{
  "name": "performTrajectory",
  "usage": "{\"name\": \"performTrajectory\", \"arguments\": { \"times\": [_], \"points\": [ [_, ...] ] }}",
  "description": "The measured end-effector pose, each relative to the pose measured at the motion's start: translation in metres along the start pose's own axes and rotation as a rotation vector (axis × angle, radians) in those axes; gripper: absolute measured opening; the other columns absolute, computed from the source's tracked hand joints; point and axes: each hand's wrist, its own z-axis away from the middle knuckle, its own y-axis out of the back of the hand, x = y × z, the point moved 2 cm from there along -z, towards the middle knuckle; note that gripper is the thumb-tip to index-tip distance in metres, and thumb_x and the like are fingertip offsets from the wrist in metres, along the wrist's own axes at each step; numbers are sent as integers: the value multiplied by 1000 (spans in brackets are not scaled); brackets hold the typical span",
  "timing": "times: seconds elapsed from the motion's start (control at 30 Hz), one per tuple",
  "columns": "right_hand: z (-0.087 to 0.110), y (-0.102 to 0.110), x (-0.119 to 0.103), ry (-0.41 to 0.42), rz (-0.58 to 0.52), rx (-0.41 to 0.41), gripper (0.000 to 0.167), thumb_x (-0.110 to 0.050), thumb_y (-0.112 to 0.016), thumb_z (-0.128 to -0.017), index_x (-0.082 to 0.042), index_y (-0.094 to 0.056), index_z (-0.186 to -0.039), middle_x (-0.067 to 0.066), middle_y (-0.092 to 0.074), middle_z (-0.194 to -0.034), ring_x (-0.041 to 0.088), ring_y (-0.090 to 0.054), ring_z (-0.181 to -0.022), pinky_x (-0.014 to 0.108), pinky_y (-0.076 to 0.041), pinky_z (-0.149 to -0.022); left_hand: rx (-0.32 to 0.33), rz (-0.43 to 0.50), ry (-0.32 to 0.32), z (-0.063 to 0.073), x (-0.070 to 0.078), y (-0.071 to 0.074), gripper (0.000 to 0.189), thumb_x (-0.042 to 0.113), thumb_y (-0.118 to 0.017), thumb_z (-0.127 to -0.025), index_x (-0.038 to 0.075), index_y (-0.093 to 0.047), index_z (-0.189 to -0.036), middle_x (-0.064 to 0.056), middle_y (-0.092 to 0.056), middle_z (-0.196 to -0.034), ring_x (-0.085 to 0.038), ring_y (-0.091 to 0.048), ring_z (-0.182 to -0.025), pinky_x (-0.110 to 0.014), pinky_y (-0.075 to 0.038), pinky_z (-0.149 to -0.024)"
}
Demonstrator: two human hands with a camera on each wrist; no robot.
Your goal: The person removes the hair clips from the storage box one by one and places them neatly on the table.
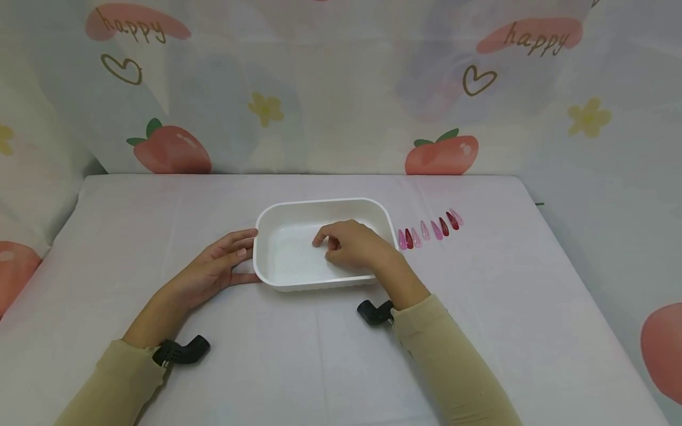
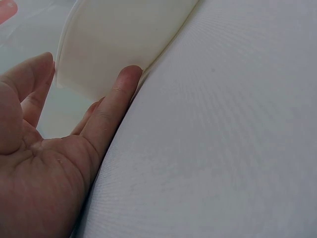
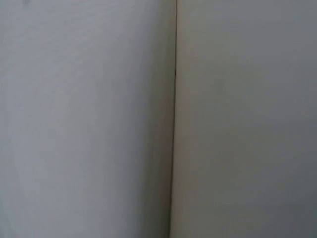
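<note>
A white plastic tray [image 1: 288, 251] with rounded corners stands mid-table. My left hand [image 1: 213, 266] lies at its left end, fingers mostly straight and touching the outer wall. In the left wrist view, fingertips of that hand [image 2: 54, 163] rest against the tray's side [image 2: 111, 44]. My right hand [image 1: 354, 245] reaches over the tray, fingers bent loosely, with a gap between index finger and thumb and nothing seen there. Its other fingers are partly hidden. The right wrist view has only the tray's wall [image 3: 242, 119] beside the cloth, without the hand.
Several pink and dark red snap hair clips [image 1: 437, 229] lie in a slanting row just right of the tray. A white cloth [image 1: 298, 355] covers the table. Behind it hangs a patterned curtain [image 1: 341, 89].
</note>
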Motion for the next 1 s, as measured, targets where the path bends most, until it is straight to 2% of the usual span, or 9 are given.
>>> {"name": "performTrajectory", "arguments": {
  "times": [0.2,0.37,0.53,0.7,0.83,0.93,1.0],
  "points": [
    [5,6,-3,-55,55,-27,35,-7,-67,-83,-21,-71,-115,-3,-61,-85,13,-54,-78,27,-45,-74,5,7,6,0,2,-1,48,7,-40,-108,11,-31,-155,-20,-26,-158,-20,-47,-138,-50,-54,-96],
    [8,10,-7,-103,75,-46,36,-6,-70,-81,-21,-70,-114,-2,-64,-84,14,-56,-76,27,-47,-69,4,6,5,0,3,-2,48,8,-41,-107,12,-32,-155,-19,-26,-159,-19,-46,-138,-50,-54,-96],
    [6,6,-9,-87,75,-62,37,-2,-63,-80,-20,-67,-112,-3,-63,-82,13,-56,-73,27,-46,-66,-2,3,-5,2,3,0,49,8,-41,-107,9,-30,-155,-21,-24,-159,-19,-46,-138,-50,-54,-96],
    [5,4,-6,-46,53,-73,30,-2,-56,-80,-22,-69,-100,-3,-62,-78,13,-55,-73,27,-46,-67,-7,8,-9,2,1,1,49,8,-40,-108,9,-30,-155,-22,-24,-158,-20,-46,-138,-50,-54,-97],
    [5,12,-1,2,-27,12,21,-4,-60,-86,-19,-74,-90,-5,-65,-80,14,-55,-75,27,-46,-69,-14,18,-10,2,0,0,48,7,-39,-108,11,-32,-154,-24,-24,-157,-21,-47,-137,-51,-53,-97],
    [6,20,3,31,-129,97,13,-8,-66,-88,-16,-76,-91,-6,-69,-87,16,-59,-75,28,-49,-67,-12,16,-6,1,0,-1,47,7,-39,-108,12,-32,-154,-24,-24,-157,-21,-47,-137,-51,-53,-97],
    [8,26,4,47,-243,129,10,-8,-69,-88,-13,-74,-94,-4,-71,-92,19,-64,-77,29,-53,-68,-4,9,0,1,1,-1,48,8,-40,-108,12,-32,-154,-23,-24,-158,-21,-47,-138,-51,-53,-96]
  ]
}}
